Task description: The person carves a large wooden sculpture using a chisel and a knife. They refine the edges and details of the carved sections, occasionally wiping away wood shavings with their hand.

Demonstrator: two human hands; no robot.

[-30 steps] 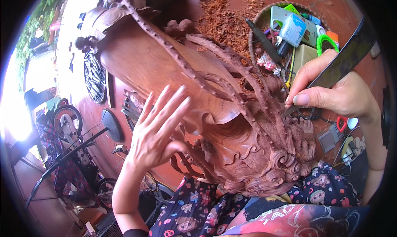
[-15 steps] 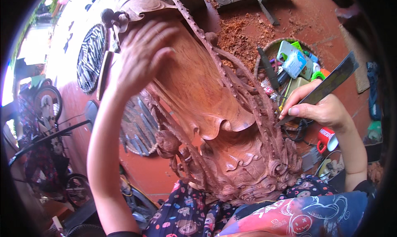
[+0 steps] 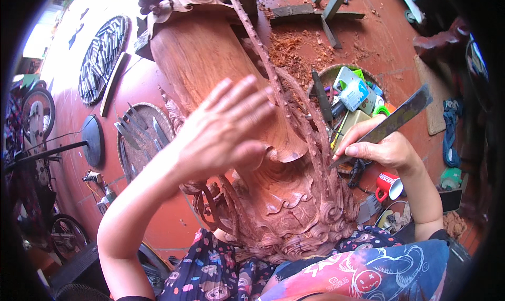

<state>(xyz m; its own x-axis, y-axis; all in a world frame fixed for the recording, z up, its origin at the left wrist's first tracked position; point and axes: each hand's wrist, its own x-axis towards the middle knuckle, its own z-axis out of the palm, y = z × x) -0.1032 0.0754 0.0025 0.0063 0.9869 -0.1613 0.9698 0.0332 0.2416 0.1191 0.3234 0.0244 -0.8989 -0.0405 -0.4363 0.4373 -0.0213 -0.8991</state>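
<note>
A large reddish-brown wood carving (image 3: 202, 56) leans out from my lap, with a smooth panel in the middle and twisting, knobbly stems along its sides. Over the lower part of that panel is my left hand (image 3: 226, 130), fingers stretched and a little blurred; it holds nothing, and I cannot tell whether it touches the wood. On the carving's right side my right hand (image 3: 386, 148) grips a long flat steel carving blade (image 3: 402, 111) like a pen. Its tip points down at the stem on the right edge.
Round trays of metal chisels (image 3: 105, 59) and flat tools (image 3: 139, 135) lie at the left. To the right are a basket of odds and ends (image 3: 350, 69) and a red mug (image 3: 388, 185). Wood shavings (image 3: 294, 51) cover the floor behind, near a wooden stand (image 3: 329, 17).
My left hand has swept down and right across the panel, from its upper part to its lower part. The right hand keeps its grip on the blade. The whole view has shifted slightly.
</note>
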